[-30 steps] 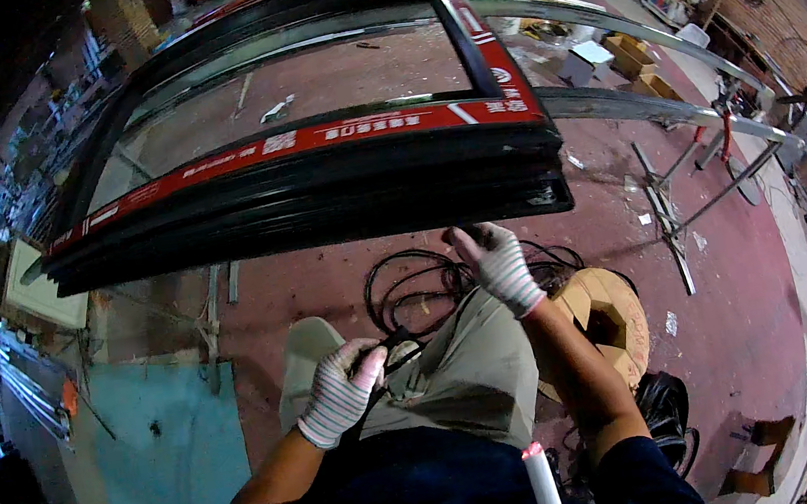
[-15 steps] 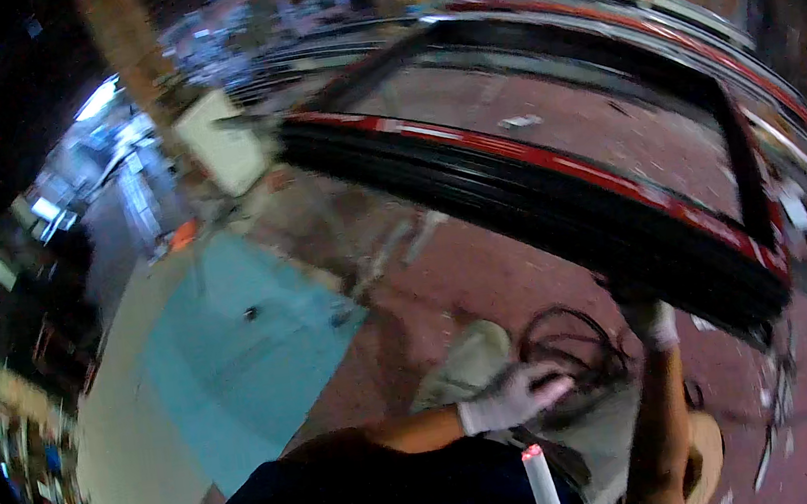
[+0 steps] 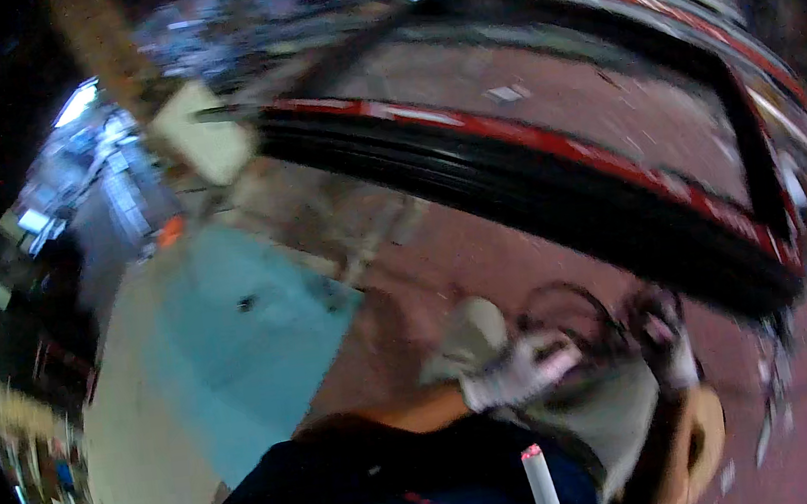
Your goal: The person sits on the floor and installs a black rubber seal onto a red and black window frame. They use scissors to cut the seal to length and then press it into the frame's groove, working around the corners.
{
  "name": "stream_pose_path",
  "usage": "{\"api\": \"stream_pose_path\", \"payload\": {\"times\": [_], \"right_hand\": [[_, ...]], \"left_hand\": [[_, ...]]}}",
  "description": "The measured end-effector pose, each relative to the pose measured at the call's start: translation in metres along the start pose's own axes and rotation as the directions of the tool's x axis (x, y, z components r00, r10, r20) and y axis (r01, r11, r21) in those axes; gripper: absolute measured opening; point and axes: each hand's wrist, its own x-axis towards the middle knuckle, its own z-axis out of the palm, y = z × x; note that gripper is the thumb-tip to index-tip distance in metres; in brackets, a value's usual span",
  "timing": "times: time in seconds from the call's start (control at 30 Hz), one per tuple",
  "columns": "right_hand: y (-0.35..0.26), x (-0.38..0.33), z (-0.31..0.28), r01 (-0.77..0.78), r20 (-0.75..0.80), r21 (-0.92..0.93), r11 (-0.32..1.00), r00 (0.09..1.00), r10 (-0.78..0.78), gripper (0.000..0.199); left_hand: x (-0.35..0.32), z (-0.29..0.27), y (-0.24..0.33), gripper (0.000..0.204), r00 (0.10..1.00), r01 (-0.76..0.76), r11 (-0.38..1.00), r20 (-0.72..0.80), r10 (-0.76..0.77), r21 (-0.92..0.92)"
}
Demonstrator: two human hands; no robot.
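Note:
A large black rectangular frame with red strips on it slants across the upper middle, higher at the left than at the right. My left hand, in a white glove, is over my lap with its fingers stretched forward, and I see nothing in it. My right hand, also gloved, is just below the frame's lower right part, apart from it. Motion smears its fingers, so a grip cannot be made out. Dark looped cable or hose lies between the hands. A white stick with a glowing tip, apparently a cigarette, juts up at the lower edge.
A light-blue sheet covers part of a pale surface at the left. A whitish panel stands beside a brown post. Long red and silver bars lie behind the frame, and scraps are scattered over the reddish floor.
My right hand has come down from the frame's lower edge toward me. My left hand has shifted slightly right. The view has moved a little and is more blurred.

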Motion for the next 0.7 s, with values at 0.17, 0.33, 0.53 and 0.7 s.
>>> {"api": "stream_pose_path", "payload": {"times": [0.17,0.33,0.53,0.7], "right_hand": [[0.047,0.026,-0.042,0.645,0.415,-0.409,0.646,0.761,-0.498,0.022],[0.076,-0.027,-0.022,0.149,0.246,-0.656,0.740,0.969,0.023,0.032],[0.119,-0.070,-0.026,0.228,0.165,-0.709,0.668,0.974,-0.157,0.035],[0.114,-0.100,-0.038,0.197,0.247,-0.526,0.828,0.966,-0.073,0.048]], "left_hand": [[-0.007,-0.007,0.053,0.023,0.997,0.071,0.995,-0.033,-0.069,0.066],[-0.003,-0.031,0.042,0.020,0.989,0.145,0.989,0.017,-0.145,-0.035],[0.008,-0.033,0.045,0.018,0.977,0.145,0.981,0.175,-0.122,-0.128],[0.023,-0.032,0.061,0.023,0.973,0.131,0.968,0.161,-0.167,0.214]]}}
